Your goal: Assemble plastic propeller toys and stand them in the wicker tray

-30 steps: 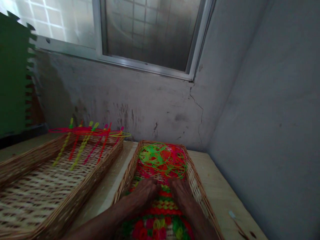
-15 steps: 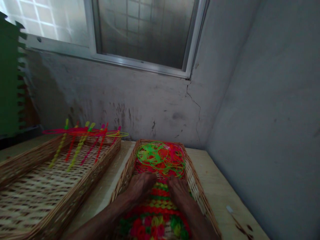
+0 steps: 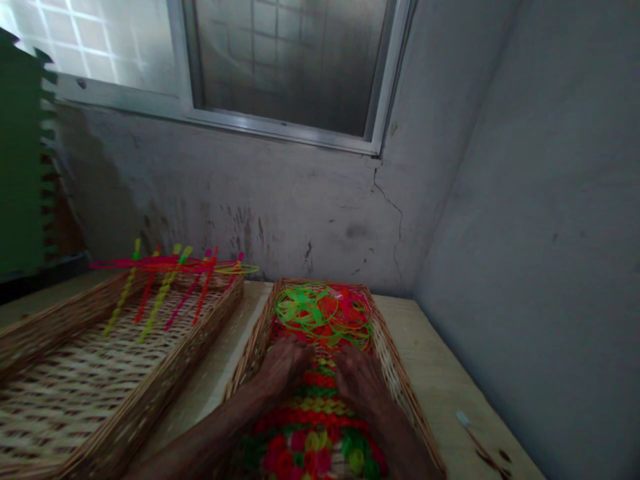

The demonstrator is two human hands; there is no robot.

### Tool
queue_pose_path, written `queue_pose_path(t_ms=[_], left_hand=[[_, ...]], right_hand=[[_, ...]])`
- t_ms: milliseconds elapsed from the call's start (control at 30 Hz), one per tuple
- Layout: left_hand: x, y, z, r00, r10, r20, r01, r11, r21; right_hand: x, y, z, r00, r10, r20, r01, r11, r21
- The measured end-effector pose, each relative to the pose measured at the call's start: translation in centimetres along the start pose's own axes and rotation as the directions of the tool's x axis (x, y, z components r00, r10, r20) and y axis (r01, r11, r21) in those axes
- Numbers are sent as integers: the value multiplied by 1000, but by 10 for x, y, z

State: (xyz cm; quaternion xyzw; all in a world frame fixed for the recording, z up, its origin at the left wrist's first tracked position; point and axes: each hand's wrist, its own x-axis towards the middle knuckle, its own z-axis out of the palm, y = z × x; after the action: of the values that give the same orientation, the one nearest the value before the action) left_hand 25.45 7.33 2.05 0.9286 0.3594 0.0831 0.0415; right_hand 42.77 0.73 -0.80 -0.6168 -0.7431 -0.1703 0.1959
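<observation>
Both hands lie palm-down in the lower middle of the frame, inside the right basket [image 3: 395, 353], whose nearest part runs out of the bottom edge. The left hand [image 3: 286, 365] and the right hand [image 3: 359, 373] rest side by side, a gap between them, over bright braided rows [image 3: 320, 405] of red, green and yellow. The fingers look loosely spread and bent a little, but they are dim, and I cannot tell whether either hand has hold of a strand.

Just beyond the fingertips, in the far end of the right basket, sits a tangle of loops [image 3: 310, 307], green at left and red and pink at right. Nearer, at the bottom centre between the forearms, are coloured curls [image 3: 305, 460] in pink, red, yellow and green.

At lower left stands the left basket [image 3: 165, 393]; yellow, red and pink twisted strips [image 3: 163, 293] slant across its far end, with pink cords [image 3: 145, 265] about their tops. Both baskets are on a pale counter [image 3: 415, 327]. A thin stick [image 3: 477, 440] with a whitish end lies on it at lower right. A green mat [image 3: 20, 167] fills the left edge, and a window [image 3: 290, 67] the top.
</observation>
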Motion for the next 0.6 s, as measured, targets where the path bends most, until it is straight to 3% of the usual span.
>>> queue_pose_path(t_ms=[133, 267, 333, 467, 533, 600], left_hand=[[-3, 1, 4, 998, 39, -45, -40, 999, -14], [-3, -3, 8, 982, 79, -172, -88, 995, -43], [-3, -4, 6, 941, 112, -320, -132, 990, -41], [-6, 2, -7, 773, 194, -604, -262, 965, -26], [-10, 9, -11, 738, 269, -619, -372, 928, -40], [-14, 16, -14, 758, 358, -545, -462, 885, -62]], right_hand=[[1, 5, -1, 997, -29, -77, 29, 1000, 0], [1, 8, 0, 989, -83, -125, 83, 997, -5], [0, 9, 0, 986, -90, -143, 89, 996, -15], [-1, 13, -5, 975, -50, -216, 39, 998, -54], [1, 15, -10, 970, -6, -244, -9, 998, -64], [5, 17, -16, 965, 40, -259, -57, 997, -60]])
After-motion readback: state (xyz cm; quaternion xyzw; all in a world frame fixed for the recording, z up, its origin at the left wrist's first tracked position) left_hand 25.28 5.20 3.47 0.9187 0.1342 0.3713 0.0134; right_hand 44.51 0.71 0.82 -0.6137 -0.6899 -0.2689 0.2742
